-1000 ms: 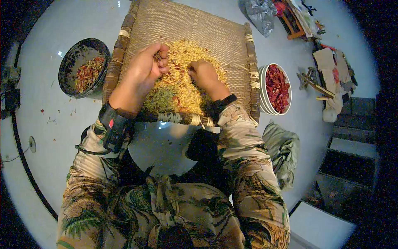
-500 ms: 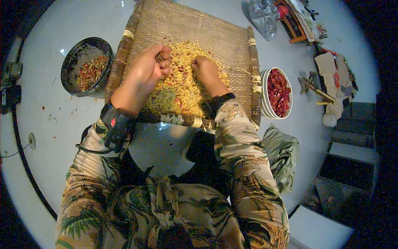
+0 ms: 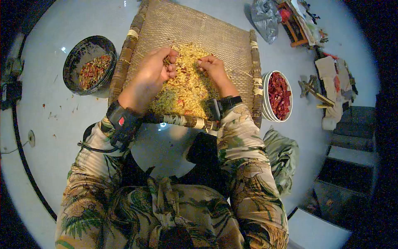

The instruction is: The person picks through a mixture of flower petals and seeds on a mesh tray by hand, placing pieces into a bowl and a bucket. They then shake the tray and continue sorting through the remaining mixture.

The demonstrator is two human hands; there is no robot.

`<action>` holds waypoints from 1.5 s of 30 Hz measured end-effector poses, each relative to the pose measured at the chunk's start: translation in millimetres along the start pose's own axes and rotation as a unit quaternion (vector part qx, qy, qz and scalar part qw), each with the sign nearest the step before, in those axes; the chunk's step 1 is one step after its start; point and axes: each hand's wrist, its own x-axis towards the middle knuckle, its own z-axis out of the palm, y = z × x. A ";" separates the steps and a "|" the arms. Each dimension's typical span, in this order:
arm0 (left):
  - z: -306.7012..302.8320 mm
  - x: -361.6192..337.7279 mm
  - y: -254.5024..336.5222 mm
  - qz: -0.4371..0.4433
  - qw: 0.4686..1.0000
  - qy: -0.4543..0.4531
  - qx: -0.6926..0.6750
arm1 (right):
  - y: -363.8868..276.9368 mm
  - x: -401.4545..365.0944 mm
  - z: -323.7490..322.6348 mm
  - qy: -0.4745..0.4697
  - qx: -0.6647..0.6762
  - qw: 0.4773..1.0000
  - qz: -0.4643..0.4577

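Yellow chili seeds with red flakes and greenish bits lie heaped on the near part of a large woven tray with a bound wooden frame. Above the left of the heap, my left hand is closed, and small dark stem-like bits show between its fingers. My right hand hovers over the heap's right side with thumb and fingertips pinched together. Whatever sits in that pinch is too small to make out.
To the left stands a black bucket partly filled with reddish and greenish chili scraps. Right of the tray is a white bucket of dried red chilies. A green cloth bag, a plastic bag and stairs lie beyond.
My right hand has lifted slightly off the seeds, and its fingers have straightened into a pinch. The left hand stays closed, shifted a little to the right in view.
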 end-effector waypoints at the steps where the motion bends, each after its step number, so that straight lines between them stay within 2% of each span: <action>1: 3.6 -1.6 -1.2 0.001 1.000 0.012 -0.002 | -6.9 -2.3 -3.3 -0.023 0.046 0.998 0.042; 4: 9.7 -2.5 -4.6 0.002 0.999 0.034 -0.014 | -22.6 -8.7 -5.1 -0.061 0.161 0.982 0.079; 7: 6.7 2.8 -12.9 -0.005 0.999 0.028 -0.030 | -43.3 -20.2 -7.0 -0.080 0.207 0.971 0.086; 10: 7.3 4.4 -15.2 -0.014 0.999 0.029 -0.028 | -52.3 -26.2 -4.6 -0.060 0.218 0.972 0.071; 12: 9.1 4.5 -18.7 -0.016 0.998 0.049 -0.022 | -56.4 -27.4 -5.7 -0.070 0.207 0.973 0.076; 15: -4.5 11.4 -25.0 -0.046 0.998 -0.009 -0.036 | -61.1 -30.1 -5.4 -0.072 0.179 0.980 0.058; 16: -4.1 11.8 -26.8 -0.038 0.999 0.001 -0.028 | -62.9 -31.0 -4.4 -0.070 0.168 0.982 0.048; 19: 4.3 7.6 -30.8 -0.019 0.999 0.027 -0.011 | -71.5 -34.2 -1.3 -0.065 0.098 0.993 0.006; 21: 9.1 1.9 -32.0 -0.013 0.999 0.044 -0.012 | -87.3 -44.5 3.4 -0.081 0.107 0.990 -0.037; 25: 6.1 5.3 -34.7 -0.045 0.998 0.016 -0.044 | -120.7 -65.1 19.3 -0.120 0.076 0.984 -0.110; 26: 5.8 9.6 -34.6 -0.058 0.996 0.018 -0.061 | -131.8 -72.8 17.1 -0.139 0.035 0.983 -0.119; 27: 6.0 12.5 -34.5 -0.070 0.994 0.019 -0.077 | -130.8 -73.1 16.1 -0.126 0.036 0.985 -0.110; 29: 2.6 12.8 -34.7 -0.040 0.997 -0.005 -0.069 | -127.9 -70.1 15.0 -0.101 0.039 0.990 -0.094; 30: 0.4 12.4 -33.6 -0.023 0.997 -0.017 -0.065 | -119.5 -63.6 9.2 -0.088 0.013 0.994 -0.067; 33: -6.4 13.1 -29.3 -0.009 0.998 0.024 -0.052 | -87.2 -51.4 -1.8 -0.066 -0.059 0.991 -0.098; 34: -12.2 14.9 -27.0 -0.014 0.997 -0.017 -0.073 | -71.1 -47.5 -2.6 -0.074 -0.096 0.980 -0.159; 36: -23.8 16.7 -21.9 -0.023 0.989 -0.096 -0.114 | -42.6 -48.8 0.3 -0.087 -0.201 0.966 -0.140; 37: -18.7 12.3 -17.6 -0.021 0.993 -0.064 -0.099 | -34.2 -50.6 2.8 -0.094 -0.253 0.954 -0.130; 38: -12.6 8.9 -13.6 -0.019 0.996 -0.032 -0.082 | -26.0 -51.0 7.7 -0.124 -0.240 0.949 -0.161; 39: -7.7 5.7 -12.2 -0.016 0.998 0.000 -0.066 | -28.3 -53.9 13.6 -0.129 -0.289 0.930 -0.185; 41: -4.6 2.4 -17.0 0.059 0.998 -0.018 0.030 | -32.6 -60.3 25.4 -0.136 -0.382 0.884 -0.233; 43: -7.2 2.5 -18.5 0.067 0.996 -0.031 0.042 | -26.0 -60.1 34.3 -0.129 -0.412 0.872 -0.233; 45: -10.4 6.1 -15.2 0.010 0.999 -0.039 -0.029 | -23.0 -57.5 39.9 -0.123 -0.428 0.865 -0.230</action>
